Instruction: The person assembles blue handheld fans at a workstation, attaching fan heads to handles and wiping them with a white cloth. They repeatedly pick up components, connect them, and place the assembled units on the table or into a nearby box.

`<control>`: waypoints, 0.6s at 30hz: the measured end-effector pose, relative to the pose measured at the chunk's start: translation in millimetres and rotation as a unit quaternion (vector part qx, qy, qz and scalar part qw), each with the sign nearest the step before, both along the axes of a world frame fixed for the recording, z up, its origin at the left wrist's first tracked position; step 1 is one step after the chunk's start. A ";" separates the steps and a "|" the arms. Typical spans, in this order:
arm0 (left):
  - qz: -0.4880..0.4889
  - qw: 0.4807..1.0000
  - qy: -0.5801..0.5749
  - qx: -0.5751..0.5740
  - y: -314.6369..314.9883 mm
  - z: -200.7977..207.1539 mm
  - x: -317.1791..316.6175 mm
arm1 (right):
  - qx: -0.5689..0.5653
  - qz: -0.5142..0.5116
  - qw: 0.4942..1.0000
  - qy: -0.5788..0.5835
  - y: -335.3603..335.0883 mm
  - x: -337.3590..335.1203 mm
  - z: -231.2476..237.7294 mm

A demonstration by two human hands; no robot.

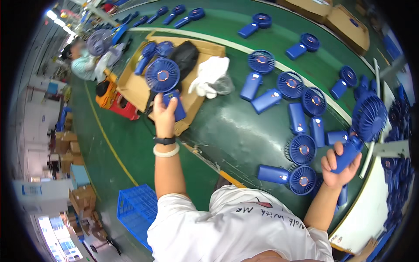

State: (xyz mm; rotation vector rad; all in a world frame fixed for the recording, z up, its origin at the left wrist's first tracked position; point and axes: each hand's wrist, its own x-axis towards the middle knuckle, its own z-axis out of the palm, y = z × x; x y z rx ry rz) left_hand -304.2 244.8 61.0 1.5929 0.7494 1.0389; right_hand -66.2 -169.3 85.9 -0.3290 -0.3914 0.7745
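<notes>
My left hand (164, 112) grips the handle of a blue handheld fan (163, 75), its round head up, over a cardboard tray (132, 83). More blue fans (148, 53) and a black bag (185, 56) lie in that tray. At the far right, my right hand (339, 168) is closed round the handle of a second blue handheld fan (369, 115), with its head tilted up and away. Several blue fans (301, 149) lie on the dark green table (235, 126) between my hands, some partly overlapping.
White gloves (210, 76) and a clear plastic bag (224, 85) lie beside the tray. Spaced fans (261, 20) lie on the green strip beyond a white line. A blue crate (136, 209) stands at lower left. A person (84, 63) is at far left; fans fill racks (398, 161) at right.
</notes>
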 end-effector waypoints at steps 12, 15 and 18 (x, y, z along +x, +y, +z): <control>0.204 0.846 0.322 0.372 19.1 -23.0 6.6 | -0.015 -0.010 0.998 0.057 -9.3 4.4 2.4; 0.205 0.956 0.080 0.193 -76.6 30.9 38.1 | -0.045 -0.034 0.998 -0.040 -7.1 -1.9 6.0; -0.340 0.918 -0.159 -0.125 -185.9 45.5 78.2 | -0.125 0.099 0.987 -0.030 3.5 -22.0 10.3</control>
